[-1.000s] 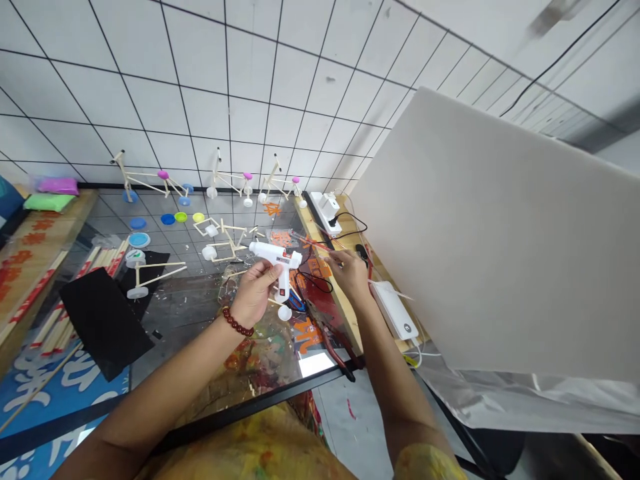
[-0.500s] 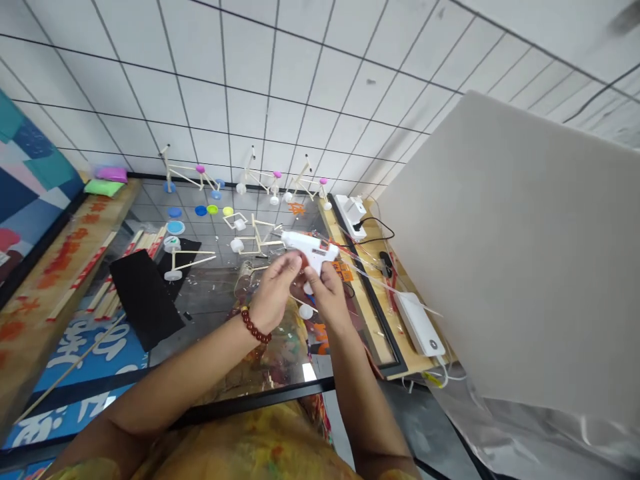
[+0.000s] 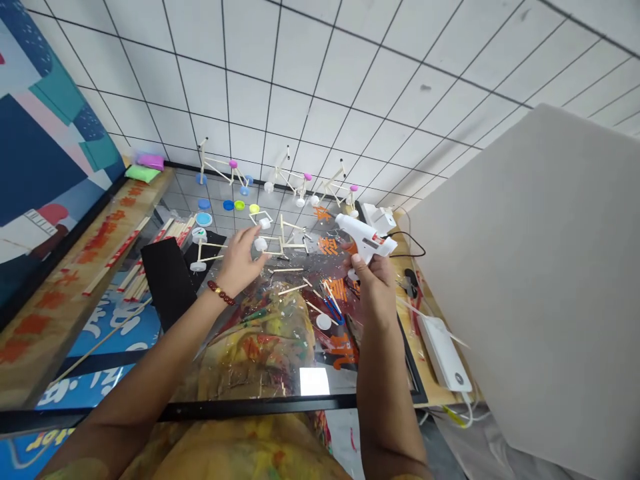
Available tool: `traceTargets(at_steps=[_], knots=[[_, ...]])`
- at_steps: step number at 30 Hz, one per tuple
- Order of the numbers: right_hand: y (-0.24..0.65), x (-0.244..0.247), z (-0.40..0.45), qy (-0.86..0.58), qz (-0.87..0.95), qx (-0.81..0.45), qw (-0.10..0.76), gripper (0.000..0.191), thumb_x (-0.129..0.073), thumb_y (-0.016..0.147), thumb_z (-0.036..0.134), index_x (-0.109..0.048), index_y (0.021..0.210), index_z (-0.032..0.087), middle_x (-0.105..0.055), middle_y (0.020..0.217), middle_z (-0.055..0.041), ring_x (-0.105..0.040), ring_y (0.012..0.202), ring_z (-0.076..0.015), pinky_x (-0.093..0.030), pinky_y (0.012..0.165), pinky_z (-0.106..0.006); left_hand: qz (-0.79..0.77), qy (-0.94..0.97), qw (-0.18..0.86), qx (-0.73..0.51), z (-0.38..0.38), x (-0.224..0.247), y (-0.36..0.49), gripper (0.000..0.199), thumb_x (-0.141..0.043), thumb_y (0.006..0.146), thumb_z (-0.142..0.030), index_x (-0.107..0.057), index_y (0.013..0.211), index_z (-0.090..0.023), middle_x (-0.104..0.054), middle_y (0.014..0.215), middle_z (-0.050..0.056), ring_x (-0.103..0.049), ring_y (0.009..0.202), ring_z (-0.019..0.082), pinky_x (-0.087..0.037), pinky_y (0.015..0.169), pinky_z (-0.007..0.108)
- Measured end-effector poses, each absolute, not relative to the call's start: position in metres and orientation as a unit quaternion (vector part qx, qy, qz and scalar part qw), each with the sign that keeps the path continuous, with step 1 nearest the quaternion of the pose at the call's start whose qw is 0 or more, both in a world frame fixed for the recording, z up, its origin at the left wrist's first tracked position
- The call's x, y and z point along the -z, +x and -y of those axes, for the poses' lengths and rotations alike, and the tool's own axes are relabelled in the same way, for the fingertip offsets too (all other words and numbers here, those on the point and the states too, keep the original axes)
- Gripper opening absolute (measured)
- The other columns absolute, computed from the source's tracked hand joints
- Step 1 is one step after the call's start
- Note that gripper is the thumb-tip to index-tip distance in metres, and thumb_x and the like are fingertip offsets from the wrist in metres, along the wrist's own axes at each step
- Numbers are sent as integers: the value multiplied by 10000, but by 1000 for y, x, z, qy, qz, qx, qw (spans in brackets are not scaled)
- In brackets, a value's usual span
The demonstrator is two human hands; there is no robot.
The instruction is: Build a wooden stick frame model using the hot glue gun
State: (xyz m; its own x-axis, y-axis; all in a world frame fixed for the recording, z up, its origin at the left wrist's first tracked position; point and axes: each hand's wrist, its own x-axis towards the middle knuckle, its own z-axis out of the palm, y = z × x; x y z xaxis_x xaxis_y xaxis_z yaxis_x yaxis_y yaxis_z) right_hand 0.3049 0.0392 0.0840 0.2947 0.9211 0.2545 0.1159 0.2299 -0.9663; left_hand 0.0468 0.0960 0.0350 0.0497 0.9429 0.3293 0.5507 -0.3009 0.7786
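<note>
While the right hand (image 3: 375, 290) grips the glue gun (image 3: 367, 243) by its handle, the left hand (image 3: 239, 267) is spread wide, thumb well apart from the fingers, holding nothing that shows. Its fingertips are at the near stick frame (image 3: 284, 240); cannot tell whether they touch.

Containers: mostly shallow round caps on the glass tabletop (image 3: 270, 333). Dark-blue cap (image 3: 229, 205), lime cap (image 3: 239, 205) and yellow cap (image 3: 254, 209) sit in a loose row; no contents made out at this size. Left of them, a light-blue lid (image 3: 203, 219), pale-centred, contents unclear. White cap (image 3: 323, 322) lies near a blue-handled tool (image 3: 335, 311). In the far left corner, two soft packets, purple packet (image 3: 151, 161) behind green packet (image 3: 141, 174), look filled; stuff inside not identifiable.

Glue gun: white body, orange trigger, a red part towards the rear. Held above the right part of the tabletop, nozzle pointing to the far left, handle partly hidden by the fingers.

Near frame: pale thin sticks joined at angles, white round pieces at its left end. Three more stick frames (image 3: 217, 162) stand along the tiled wall (image 3: 300, 100), each with a pink oval piece. Black sheet (image 3: 169, 273) overlaps red-banded sticks (image 3: 137, 277) at left.
</note>
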Motion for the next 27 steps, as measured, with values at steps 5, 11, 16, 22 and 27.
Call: traceTargets(at_steps=[5, 11, 16, 22, 27], knots=[[301, -81, -46, -552, 470, -309, 615, 306, -701, 842, 385, -664, 1099, 223, -736, 1036, -48, -579, 711, -138, -500, 701, -313, -546, 742, 227, -315, -116, -15, 53, 966, -839, 674, -230, -381, 1521, -145, -481, 1469, 210, -425, 1390, 406, -370, 1165, 542], [298, -50, -49, -554, 461, -342, 602, 462, -745, 802, 387, -630, 1220, 228, -741, 1058, -62, -626, 762, -161, -520, 703, -324, -533, 754, 222, -312, -128, 10, 54, 910, -812, 715, -247, -384, 1508, -125, -534, 1414, 231, -436, 1381, 417, -353, 1160, 583], [299, -39, -50, -555, 468, -331, 603, 414, -735, 801, 398, -645, 1162, 216, -743, 1011, -66, -644, 779, -180, -525, 695, -337, -537, 756, 206, -312, -130, 17, 53, 698, -738, 778, -215, -511, 1435, -144, -584, 1369, 206, -503, 1326, 397, -381, 1144, 565], [302, -30, -50, -571, 450, -322, 605, 400, -727, 791, 408, -651, 1135, 217, -743, 1018, -65, -646, 779, -188, -516, 681, -337, -528, 725, 241, -371, -129, 17, 52, 544, -707, 783, -207, -630, 1321, -190, -594, 1351, 146, -565, 1267, 339, -449, 1113, 487], [304, -32, -47, -567, 437, -334, 613, 388, -732, 796, 398, -650, 1125, 209, -740, 1000, -54, -621, 744, -174, -500, 697, -334, -516, 698, 261, -423, -128, 14, 53, 471, -736, 776, -242, -674, 1237, -177, -609, 1312, 146, -596, 1228, 313, -463, 1091, 442]])
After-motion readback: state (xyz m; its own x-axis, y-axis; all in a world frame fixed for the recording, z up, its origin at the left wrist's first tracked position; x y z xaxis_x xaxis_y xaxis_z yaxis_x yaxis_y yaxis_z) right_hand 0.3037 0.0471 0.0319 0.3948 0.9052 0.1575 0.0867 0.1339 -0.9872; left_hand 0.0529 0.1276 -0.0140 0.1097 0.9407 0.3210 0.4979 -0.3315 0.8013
